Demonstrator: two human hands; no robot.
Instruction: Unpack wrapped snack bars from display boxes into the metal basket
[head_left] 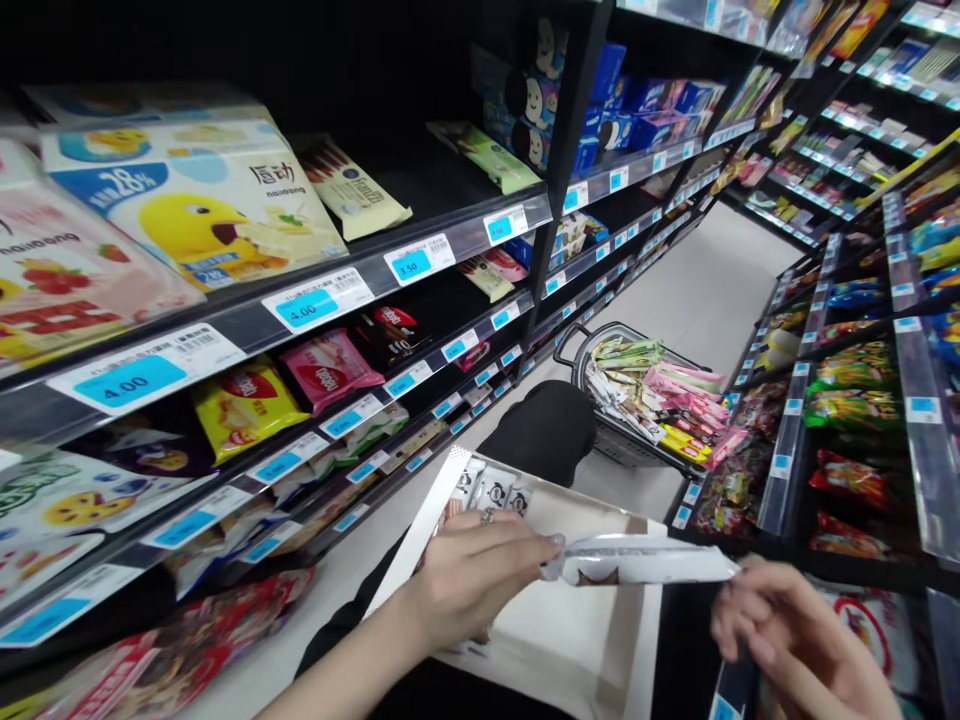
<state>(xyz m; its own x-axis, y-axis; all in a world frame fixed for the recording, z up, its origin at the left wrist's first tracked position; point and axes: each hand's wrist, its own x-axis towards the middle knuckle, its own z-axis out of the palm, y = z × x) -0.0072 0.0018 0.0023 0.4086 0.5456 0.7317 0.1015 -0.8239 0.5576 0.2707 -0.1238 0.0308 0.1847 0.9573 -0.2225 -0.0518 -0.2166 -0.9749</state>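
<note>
My left hand (480, 565), a ring on one finger, pinches the left end of a long snack bar in a white wrapper (645, 560). The bar lies level above an open white cardboard box (570, 650) on my lap. At the bar's right end are the curled fingers of my right hand (795, 630), closed against the wrapper's tip. Several wrapped bars (495, 490) stand along the box's left side, partly hidden by my left hand. Bare cardboard shows in the box's right part.
A black shopping basket (577, 360) full of wrapped snacks stands on the aisle floor beyond my dark-clothed knee (540, 430). Shelves with price tags (420, 260) and packaged snacks line the left. More shelves with bagged snacks (855, 390) rise close on the right.
</note>
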